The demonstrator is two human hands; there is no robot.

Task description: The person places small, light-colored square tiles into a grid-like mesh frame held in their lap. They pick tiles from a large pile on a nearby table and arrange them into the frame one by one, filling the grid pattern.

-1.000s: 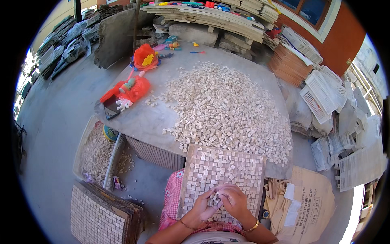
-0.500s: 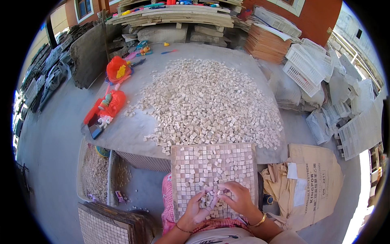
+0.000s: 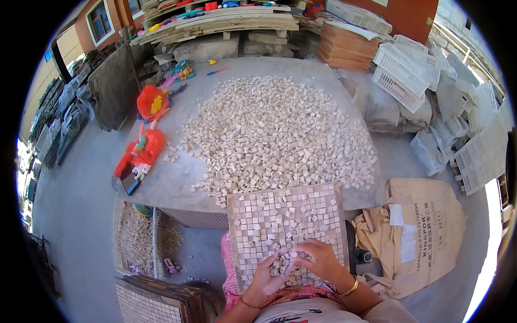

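Note:
A square grid board [image 3: 232, 229] rests in front of me, its far edge against the worktable. Pale stone mosaic tiles [image 3: 253, 222] fill many of its cells, and several loose ones lie tilted on top. Over the near part of the board, my left hand [image 3: 267, 277] is cupped around a handful of small stone tiles [image 3: 281, 264]. My right hand [image 3: 322, 261] meets it from the right, thumb and forefinger pinched on a single stone tile [image 3: 294, 254] at the left fingertips. The fingers partly hide the handful.
A wide heap of stone cubes [image 3: 274, 134] covers much of the worktable [image 3: 175, 185]. Red bags [image 3: 149, 146] and a phone [image 3: 129, 182] lie at its left. Below stand a white crate [image 3: 157, 245] of stones and stacked boards [image 3: 151, 307]. A brown sack [image 3: 431, 242] lies right.
The whole view has shifted and tilted slightly. Both hands stay together over the near part of the board, with the right fingers drawn in closer around a tile.

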